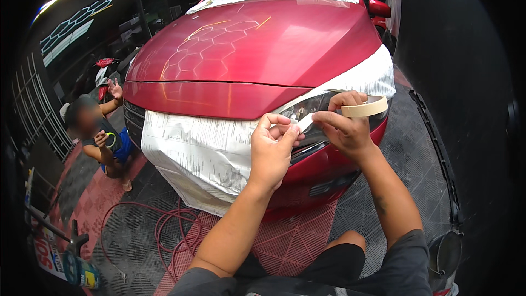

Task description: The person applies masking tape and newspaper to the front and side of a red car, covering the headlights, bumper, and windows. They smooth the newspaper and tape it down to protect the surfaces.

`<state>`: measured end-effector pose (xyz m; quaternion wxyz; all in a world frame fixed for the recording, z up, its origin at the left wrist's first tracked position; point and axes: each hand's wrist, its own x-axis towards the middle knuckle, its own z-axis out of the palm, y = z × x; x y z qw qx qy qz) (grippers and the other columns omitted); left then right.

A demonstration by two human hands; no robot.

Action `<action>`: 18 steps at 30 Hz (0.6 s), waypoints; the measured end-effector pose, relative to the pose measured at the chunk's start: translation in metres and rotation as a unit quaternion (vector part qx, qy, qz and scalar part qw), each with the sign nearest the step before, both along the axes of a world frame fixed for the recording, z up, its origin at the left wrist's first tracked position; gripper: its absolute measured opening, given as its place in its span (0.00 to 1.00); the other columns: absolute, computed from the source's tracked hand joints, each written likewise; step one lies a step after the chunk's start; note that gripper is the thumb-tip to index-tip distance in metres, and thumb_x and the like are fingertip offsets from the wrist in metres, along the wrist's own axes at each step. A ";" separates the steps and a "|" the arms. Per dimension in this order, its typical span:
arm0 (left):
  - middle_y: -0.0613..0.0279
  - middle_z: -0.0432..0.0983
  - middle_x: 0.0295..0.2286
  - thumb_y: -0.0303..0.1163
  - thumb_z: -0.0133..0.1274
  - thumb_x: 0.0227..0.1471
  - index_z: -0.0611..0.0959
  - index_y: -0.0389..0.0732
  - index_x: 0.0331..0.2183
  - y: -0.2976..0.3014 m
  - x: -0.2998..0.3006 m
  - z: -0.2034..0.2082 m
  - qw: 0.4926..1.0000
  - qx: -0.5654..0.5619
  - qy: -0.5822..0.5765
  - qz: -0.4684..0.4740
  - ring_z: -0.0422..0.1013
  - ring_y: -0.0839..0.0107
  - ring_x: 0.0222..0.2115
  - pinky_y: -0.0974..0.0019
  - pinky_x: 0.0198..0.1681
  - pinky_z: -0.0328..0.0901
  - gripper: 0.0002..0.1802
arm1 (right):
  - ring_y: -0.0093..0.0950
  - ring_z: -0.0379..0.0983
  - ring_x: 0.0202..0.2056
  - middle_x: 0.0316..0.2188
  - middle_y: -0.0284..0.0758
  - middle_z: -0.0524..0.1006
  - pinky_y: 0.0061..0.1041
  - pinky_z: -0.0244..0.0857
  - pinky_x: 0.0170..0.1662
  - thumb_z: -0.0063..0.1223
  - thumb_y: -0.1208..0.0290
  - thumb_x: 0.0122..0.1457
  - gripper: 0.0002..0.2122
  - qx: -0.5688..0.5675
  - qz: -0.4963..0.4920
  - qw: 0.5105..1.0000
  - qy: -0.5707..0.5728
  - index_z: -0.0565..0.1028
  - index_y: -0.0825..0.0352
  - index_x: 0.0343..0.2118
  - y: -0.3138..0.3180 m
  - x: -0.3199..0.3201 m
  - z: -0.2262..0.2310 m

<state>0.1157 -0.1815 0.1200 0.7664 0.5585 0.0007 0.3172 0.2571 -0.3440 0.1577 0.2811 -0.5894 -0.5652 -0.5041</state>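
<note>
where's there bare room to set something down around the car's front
The grey floor between the red bumper and the long black strip looks free, as does the middle of the hood. It's crowded at the headlight, with the left hand, right hand and tape roll before it, and where the red hose coils.

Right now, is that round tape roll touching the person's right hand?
Touching. The head view shows it: the tape roll sits right up against the right hand, hooked at its fingers.
</note>
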 end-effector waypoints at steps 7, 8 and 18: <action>0.56 0.85 0.39 0.23 0.65 0.62 0.83 0.38 0.48 0.011 0.027 0.010 0.945 0.274 0.009 0.176 0.83 0.66 0.38 0.63 0.43 0.76 0.13 | 0.30 0.73 0.37 0.32 0.25 0.74 0.36 0.62 0.43 0.67 0.67 0.52 0.03 -0.026 -0.040 0.994 -0.097 0.82 0.52 0.28 0.013 0.021 0.025; 0.56 0.85 0.39 0.23 0.66 0.60 0.85 0.38 0.47 0.010 0.029 0.016 0.895 0.378 -0.004 0.237 0.82 0.63 0.37 0.61 0.43 0.76 0.13 | 0.30 0.73 0.36 0.32 0.25 0.74 0.36 0.62 0.43 0.66 0.66 0.52 0.02 -0.034 -0.054 0.992 -0.111 0.82 0.52 0.28 0.014 0.026 0.028; 0.51 0.82 0.36 0.24 0.63 0.59 0.86 0.38 0.40 0.025 0.059 0.042 0.737 0.587 -0.044 0.333 0.79 0.46 0.40 0.47 0.44 0.74 0.06 | 0.32 0.75 0.36 0.31 0.27 0.74 0.36 0.66 0.44 0.69 0.69 0.51 0.04 -0.117 -0.077 0.983 -0.116 0.82 0.54 0.28 0.020 0.061 0.062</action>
